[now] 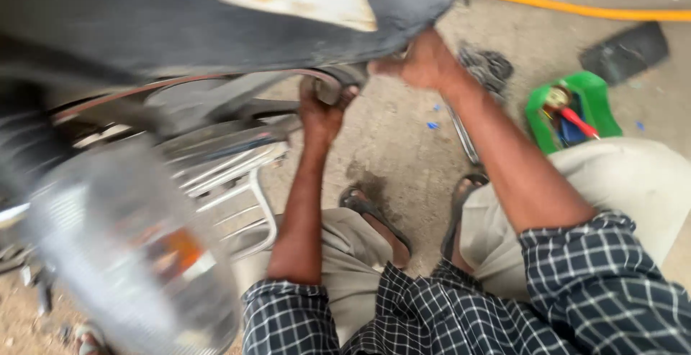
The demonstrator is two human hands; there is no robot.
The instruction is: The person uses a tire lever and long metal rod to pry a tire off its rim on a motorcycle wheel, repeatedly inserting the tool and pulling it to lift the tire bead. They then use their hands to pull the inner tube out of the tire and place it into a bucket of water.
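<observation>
The person crouches beside a motorcycle, both arms stretched forward under the rear of its dark seat [216, 24]; the view is blurred by motion, so fine detail is lost. The left hand [322, 114] is wrapped shut around the curved end of the metal frame rail [216, 82] just below the seat, a hold that seems meant to steady the part; the right hand [425, 60] is closed on the back edge of the seat, fingers curled under the lip, as though lifting or bracing it while the other hand works. The 2 hands sit near each other, not touching. A chrome rack [237, 175] and a clear round lamp [137, 254] fill the lower left. On the concrete floor [389, 146] to the right stands a green tray [601, 96] with a red-handled tool, within reach; a yellow hose [576, 8] runs along the top.
</observation>
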